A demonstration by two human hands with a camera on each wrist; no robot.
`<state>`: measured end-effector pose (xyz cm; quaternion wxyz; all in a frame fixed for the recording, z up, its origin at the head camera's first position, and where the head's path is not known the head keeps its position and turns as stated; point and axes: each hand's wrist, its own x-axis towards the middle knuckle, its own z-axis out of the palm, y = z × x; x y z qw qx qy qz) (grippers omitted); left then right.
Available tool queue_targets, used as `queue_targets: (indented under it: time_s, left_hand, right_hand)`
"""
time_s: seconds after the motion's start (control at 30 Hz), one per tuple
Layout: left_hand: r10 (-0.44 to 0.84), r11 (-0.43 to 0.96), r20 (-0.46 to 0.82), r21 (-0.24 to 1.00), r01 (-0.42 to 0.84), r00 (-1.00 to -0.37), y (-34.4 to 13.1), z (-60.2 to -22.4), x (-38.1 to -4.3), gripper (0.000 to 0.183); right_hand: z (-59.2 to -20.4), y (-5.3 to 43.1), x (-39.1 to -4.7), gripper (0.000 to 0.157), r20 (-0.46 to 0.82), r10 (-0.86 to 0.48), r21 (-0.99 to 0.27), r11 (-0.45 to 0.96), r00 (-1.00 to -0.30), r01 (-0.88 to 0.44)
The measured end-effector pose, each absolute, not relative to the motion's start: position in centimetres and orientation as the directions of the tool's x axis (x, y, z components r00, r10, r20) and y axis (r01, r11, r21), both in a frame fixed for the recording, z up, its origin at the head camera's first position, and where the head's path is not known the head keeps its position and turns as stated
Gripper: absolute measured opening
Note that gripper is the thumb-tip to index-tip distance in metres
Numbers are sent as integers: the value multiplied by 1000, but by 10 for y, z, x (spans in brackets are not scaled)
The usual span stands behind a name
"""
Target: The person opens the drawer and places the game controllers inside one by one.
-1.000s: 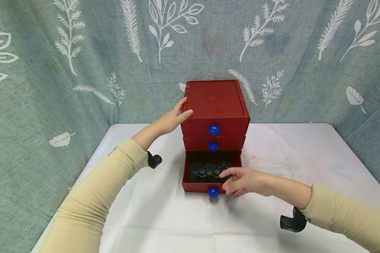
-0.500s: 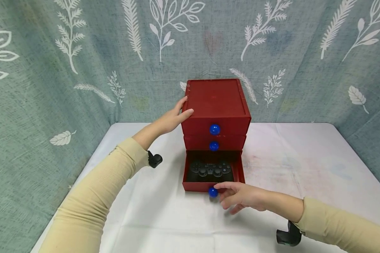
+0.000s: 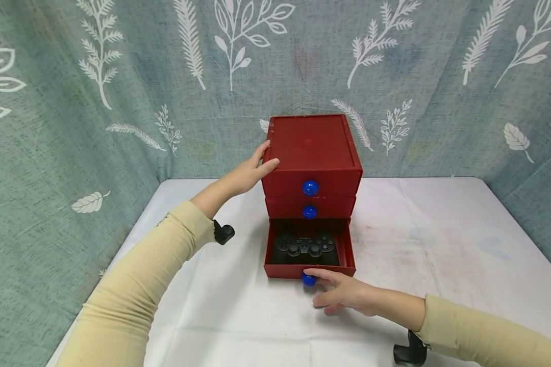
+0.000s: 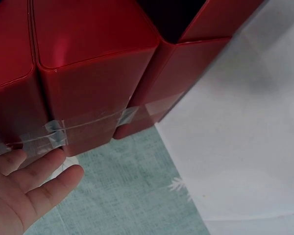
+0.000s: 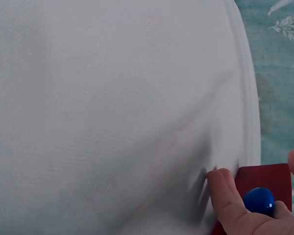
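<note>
A red three-drawer box (image 3: 309,145) stands on the white-covered table with its bottom drawer (image 3: 286,271) pulled out. A black game controller (image 3: 304,245) lies in that drawer. My left hand (image 3: 252,171) rests against the box's upper left side, fingers spread, thumb on the top edge. In the left wrist view, its fingers (image 4: 49,188) lie by clear tape on the red side. My right hand (image 3: 349,294) is at the bottom drawer's blue knob (image 3: 308,280), its extended index finger touching the knob. The thumb and other fingers sit lower, apart from the knob in the head view.
Two more blue knobs, an upper one (image 3: 309,187) and a middle one (image 3: 309,212), mark the shut drawers. A green-grey leaf-patterned curtain (image 3: 220,122) hangs behind and beside the table (image 3: 239,316).
My right hand has moved left and toward me, from over the drawer's right front to its blue knob. The left hand and the drawer have stayed in place.
</note>
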<state>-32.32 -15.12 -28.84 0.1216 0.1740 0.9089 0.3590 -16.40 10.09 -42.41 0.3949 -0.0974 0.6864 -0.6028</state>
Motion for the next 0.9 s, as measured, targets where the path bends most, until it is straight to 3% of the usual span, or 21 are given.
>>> queue_targets:
  time_s: [0.27, 0.6, 0.9]
  left_hand:
    - [400, 684, -85, 690, 235, -913, -152, -288, -322, 77]
    - [405, 684, -86, 689, 240, -910, -151, -288, -323, 77]
    - [397, 690, -89, 686, 233, -913, -151, -289, -324, 77]
  right_hand:
    - [-432, 98, -166, 59, -385, -577, -923, 235, -720, 305]
    - [-437, 92, -164, 39, -288, -405, -951, 230, -868, 208]
    - [-438, 89, -174, 35, -259, -337, -955, 231, -905, 188]
